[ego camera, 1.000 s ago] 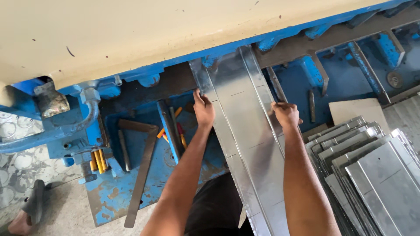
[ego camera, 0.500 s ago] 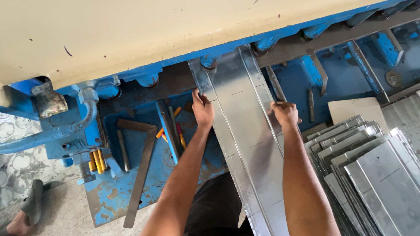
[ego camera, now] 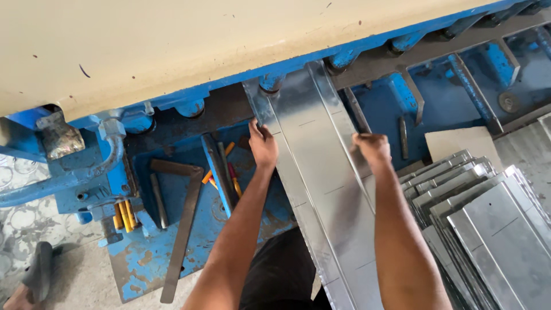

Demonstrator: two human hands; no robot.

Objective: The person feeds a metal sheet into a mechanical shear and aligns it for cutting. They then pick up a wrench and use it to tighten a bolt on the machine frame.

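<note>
**Two hands steadying a long metal sheet at a blue machine**

Seen from above, a person stood at a big blue machine with a cream-coloured top that filled the upper part of the frame. A long, shiny metal sheet with folded-up edges ran from the bottom centre of the frame up to the machine's dark slot in the upper middle, where its far end sat under the blue edge. The left hand was closed on the sheet's left edge, in the centre of the frame. The right hand was clamped on the sheet's right edge, level with the left. The hands were apart, one on each side of the sheet.

At the right of the frame lay a stack of similar metal sheets, fanned out and overlapping, just beside the right forearm. On the blue worktop at the lower left lay a flat steel bar, and near it some orange and yellow tool handles.

As a judgement: the sheet appeared to be fed in and lined up, with many more sheets in the stack.
</note>
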